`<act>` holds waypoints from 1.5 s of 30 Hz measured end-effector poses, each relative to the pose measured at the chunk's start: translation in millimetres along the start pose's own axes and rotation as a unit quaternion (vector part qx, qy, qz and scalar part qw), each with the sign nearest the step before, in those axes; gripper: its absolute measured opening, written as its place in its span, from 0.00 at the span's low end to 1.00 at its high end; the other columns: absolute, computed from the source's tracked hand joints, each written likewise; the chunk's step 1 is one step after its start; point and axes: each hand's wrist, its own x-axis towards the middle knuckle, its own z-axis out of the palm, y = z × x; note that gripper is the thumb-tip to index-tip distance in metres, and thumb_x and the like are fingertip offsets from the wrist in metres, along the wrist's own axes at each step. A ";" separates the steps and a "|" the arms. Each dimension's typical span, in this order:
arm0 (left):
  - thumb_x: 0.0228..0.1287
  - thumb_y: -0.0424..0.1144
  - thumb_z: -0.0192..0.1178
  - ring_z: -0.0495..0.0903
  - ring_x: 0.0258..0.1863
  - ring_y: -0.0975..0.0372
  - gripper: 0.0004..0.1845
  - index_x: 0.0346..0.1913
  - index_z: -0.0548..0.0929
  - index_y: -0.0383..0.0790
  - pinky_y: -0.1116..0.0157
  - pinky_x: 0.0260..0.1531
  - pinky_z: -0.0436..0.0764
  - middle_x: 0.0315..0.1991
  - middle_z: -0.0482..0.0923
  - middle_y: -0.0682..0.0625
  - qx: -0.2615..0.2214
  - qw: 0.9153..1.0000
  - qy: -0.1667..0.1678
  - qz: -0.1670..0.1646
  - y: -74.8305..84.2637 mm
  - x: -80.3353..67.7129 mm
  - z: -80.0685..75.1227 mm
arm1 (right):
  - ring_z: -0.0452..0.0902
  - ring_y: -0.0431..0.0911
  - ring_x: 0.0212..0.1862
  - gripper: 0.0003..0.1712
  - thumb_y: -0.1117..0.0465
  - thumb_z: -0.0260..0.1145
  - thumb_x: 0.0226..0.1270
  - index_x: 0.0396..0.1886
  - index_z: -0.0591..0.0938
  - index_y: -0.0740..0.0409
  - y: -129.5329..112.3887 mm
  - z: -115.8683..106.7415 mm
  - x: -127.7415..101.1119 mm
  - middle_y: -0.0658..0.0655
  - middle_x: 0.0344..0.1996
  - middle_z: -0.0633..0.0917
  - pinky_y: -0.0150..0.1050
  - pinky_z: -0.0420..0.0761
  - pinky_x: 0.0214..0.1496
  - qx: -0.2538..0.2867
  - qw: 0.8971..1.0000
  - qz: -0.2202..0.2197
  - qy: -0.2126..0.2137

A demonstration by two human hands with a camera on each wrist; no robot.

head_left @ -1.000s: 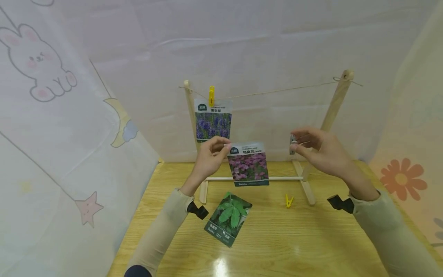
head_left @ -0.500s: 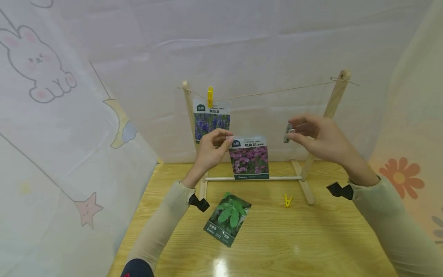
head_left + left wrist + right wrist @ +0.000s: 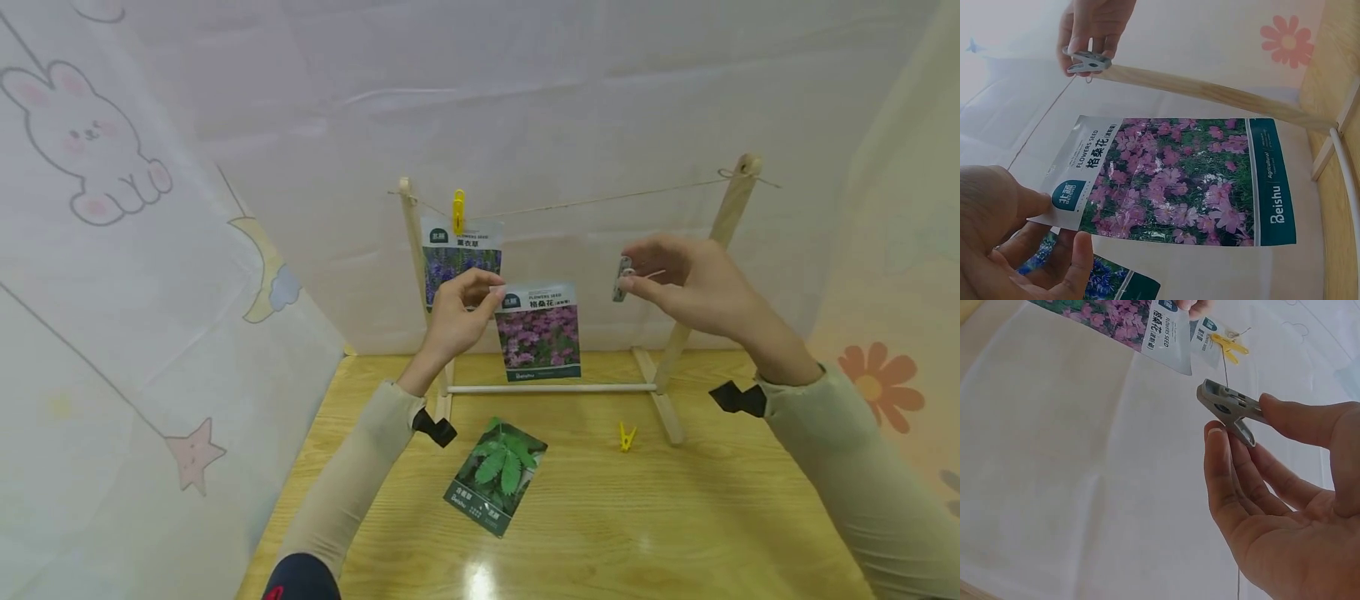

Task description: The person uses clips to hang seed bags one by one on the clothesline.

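Observation:
My left hand (image 3: 459, 315) pinches the upper left corner of a seed packet with pink flowers (image 3: 538, 335), which hangs upright below the string (image 3: 600, 198). In the left wrist view the thumb lies on the packet's white top strip. My right hand (image 3: 693, 287), to the right of the packet, holds a grey clothespin (image 3: 1229, 409) between thumb and fingers, apart from packet and string. A packet with purple flowers (image 3: 459, 262) hangs at the string's left end from a yellow clothespin (image 3: 459, 212); my left hand covers its lower part.
A green-leaf seed packet (image 3: 497, 477) lies on the wooden table (image 3: 600, 525). Further right lies another yellow clothespin (image 3: 627, 437). The wooden frame has a left post (image 3: 411, 221), a right post (image 3: 731, 208) and a low white bar (image 3: 555, 388).
The left hand has raised the pink-flower packet toward the string. The right hand has moved up and slightly left with the grey clothespin. The other packets and the yellow clothespins have stayed in place.

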 end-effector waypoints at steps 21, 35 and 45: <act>0.80 0.40 0.64 0.91 0.47 0.53 0.10 0.55 0.88 0.41 0.52 0.50 0.89 0.52 0.92 0.44 0.019 1.000 -0.002 0.025 23.2 18.3 2.4 | 0.85 0.39 0.53 0.23 0.55 0.72 0.77 0.67 0.83 0.57 -10.9 -8.0 10.4 0.64 0.57 0.88 0.20 0.78 0.50 -0.014 1.000 -0.015 -0.009; 0.79 0.40 0.65 0.91 0.48 0.55 0.12 0.56 0.88 0.38 0.55 0.51 0.88 0.52 0.91 0.44 0.019 0.999 0.007 0.026 32.4 26.4 7.3 | 0.85 0.44 0.52 0.21 0.57 0.72 0.76 0.65 0.85 0.57 -26.6 -14.8 15.8 0.64 0.56 0.88 0.25 0.82 0.52 -0.039 0.998 -0.052 0.005; 0.79 0.41 0.65 0.91 0.47 0.56 0.12 0.56 0.88 0.39 0.55 0.50 0.88 0.51 0.92 0.45 0.024 0.999 0.015 0.024 36.9 30.5 6.8 | 0.86 0.56 0.55 0.23 0.57 0.71 0.77 0.68 0.84 0.57 -34.0 -22.4 25.6 0.65 0.57 0.88 0.20 0.78 0.47 -0.052 0.997 -0.055 0.013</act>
